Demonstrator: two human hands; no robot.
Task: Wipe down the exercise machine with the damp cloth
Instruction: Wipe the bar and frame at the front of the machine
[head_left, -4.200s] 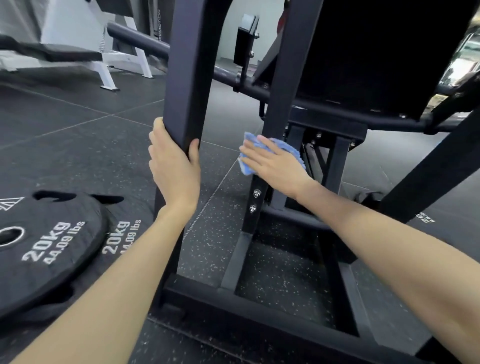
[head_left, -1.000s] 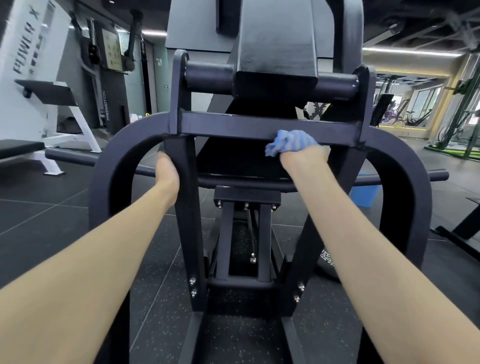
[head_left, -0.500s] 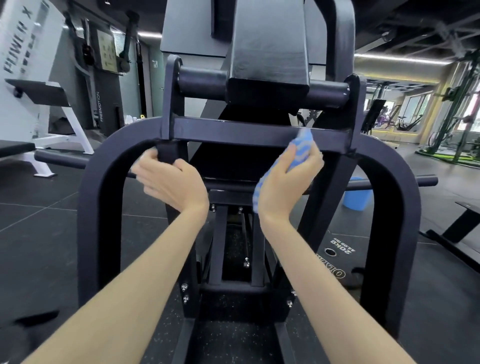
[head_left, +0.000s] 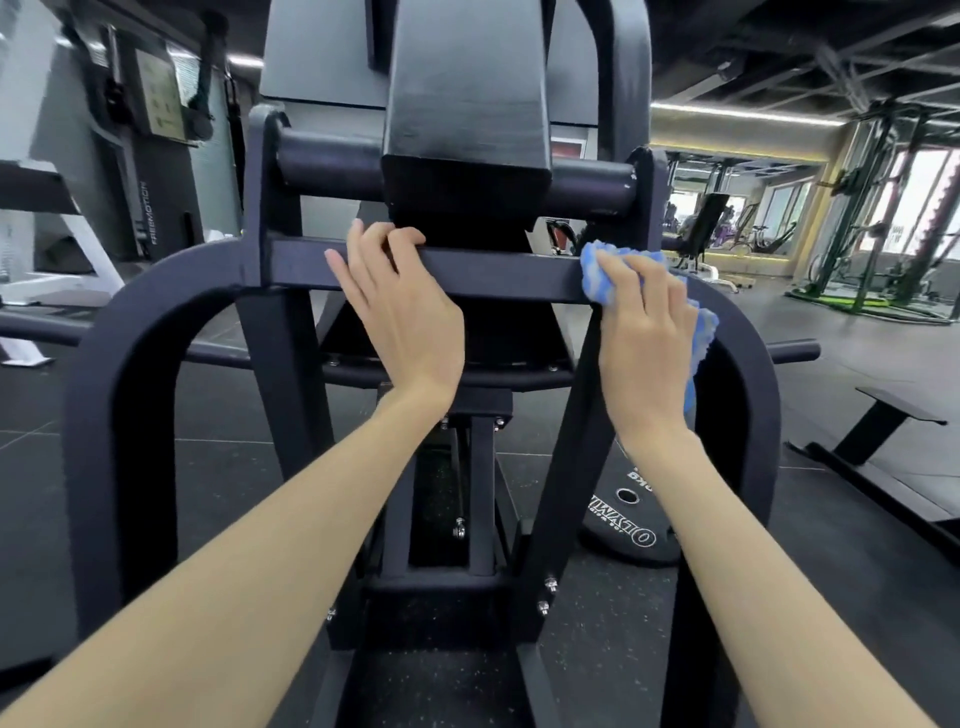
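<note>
A black steel exercise machine (head_left: 156, 332) fills the view, with a horizontal crossbar (head_left: 498, 270) at chest height and a thick round bar above it. My left hand (head_left: 400, 306) grips the crossbar near its middle, fingers curled over the top edge. At the bar's right end, where it meets the curved right frame, my right hand (head_left: 644, 317) presses a blue and white cloth (head_left: 597, 275) against the metal. Part of the cloth hangs down behind my right wrist.
A black weight plate (head_left: 623, 525) lies on the dark rubber floor behind the right upright. A low black bench frame (head_left: 878, 441) stands at the right. White equipment (head_left: 52, 270) sits at the far left, and more gym machines stand in the background at the right.
My left hand moved from the left upright to the middle of the crossbar. My right hand slid the cloth right along the bar to its right end.
</note>
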